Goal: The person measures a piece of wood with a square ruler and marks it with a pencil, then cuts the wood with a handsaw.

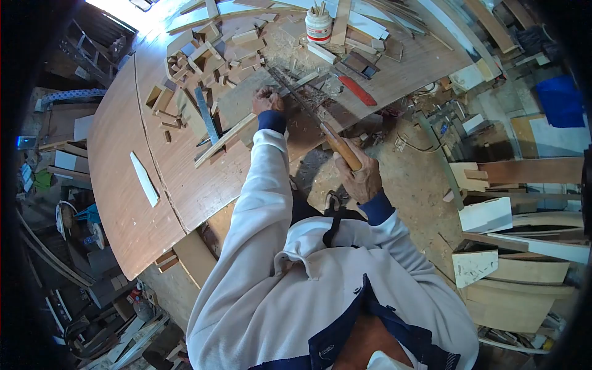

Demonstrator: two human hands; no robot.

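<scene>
My right hand [359, 172] is wrapped round the straight wooden handle of a handsaw [337, 143]. Its long, narrow dark blade reaches up and left across a thin wooden strip [229, 138] near the table edge. Beside the blade, my left hand [268, 102] has its fingers curled down on that strip, which lies at a slant over a flat board [237, 102]. A blue-grey metal straightedge [206, 115] lies left of the strip. Right of the blade rests a red-handled tool [356, 90], close to some wood shavings.
Small wood offcuts [206, 55] cover the far part of the table [123, 185]. A white jar [318, 28] holding thin sticks stands at the back. One pale pointed piece [145, 179] lies at left. Boards [518, 277] are stacked on the right, near a blue container [560, 100].
</scene>
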